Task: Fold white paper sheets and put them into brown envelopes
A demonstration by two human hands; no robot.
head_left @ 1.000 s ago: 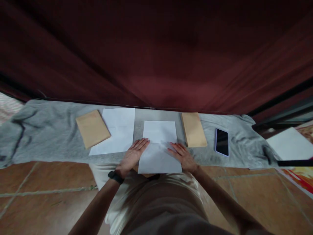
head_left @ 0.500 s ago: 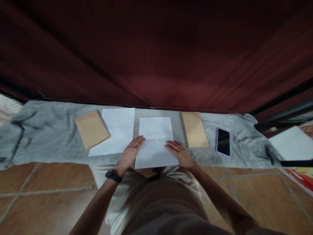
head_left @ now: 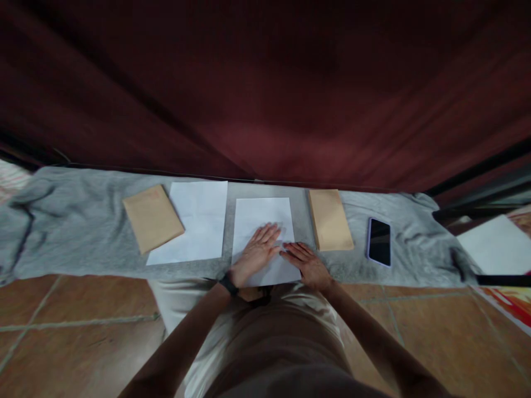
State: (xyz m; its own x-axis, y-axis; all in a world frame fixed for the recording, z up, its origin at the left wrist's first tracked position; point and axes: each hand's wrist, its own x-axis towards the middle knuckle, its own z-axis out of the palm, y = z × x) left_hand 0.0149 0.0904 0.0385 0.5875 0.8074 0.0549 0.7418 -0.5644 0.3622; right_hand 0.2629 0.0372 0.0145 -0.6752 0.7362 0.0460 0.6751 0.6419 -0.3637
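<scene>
A white sheet of paper (head_left: pixel 261 213) lies in front of me on a narrow table covered with grey cloth. My left hand (head_left: pixel 260 246) rests flat across the middle of this sheet, fingers stretched out and slightly blurred. At the sheet's right edge, my right hand (head_left: pixel 307 264) lies with its fingers extended onto the paper. The fingertips of the right hand come close to the left hand. Neither hand grips anything. The lower part of the sheet is partly covered by the left hand and wrist.
To the left, a brown envelope stack (head_left: pixel 152 218) overlaps another white sheet (head_left: pixel 201 221). A second brown stack (head_left: pixel 331 219) sits right of my hands, with a phone (head_left: pixel 379 241) beyond it. A dark red curtain (head_left: pixel 265 110) hangs behind the grey cloth (head_left: pixel 83 221).
My left hand has slid right from the sheet's left edge to its middle, near the right hand. The right hand has stayed almost in place.
</scene>
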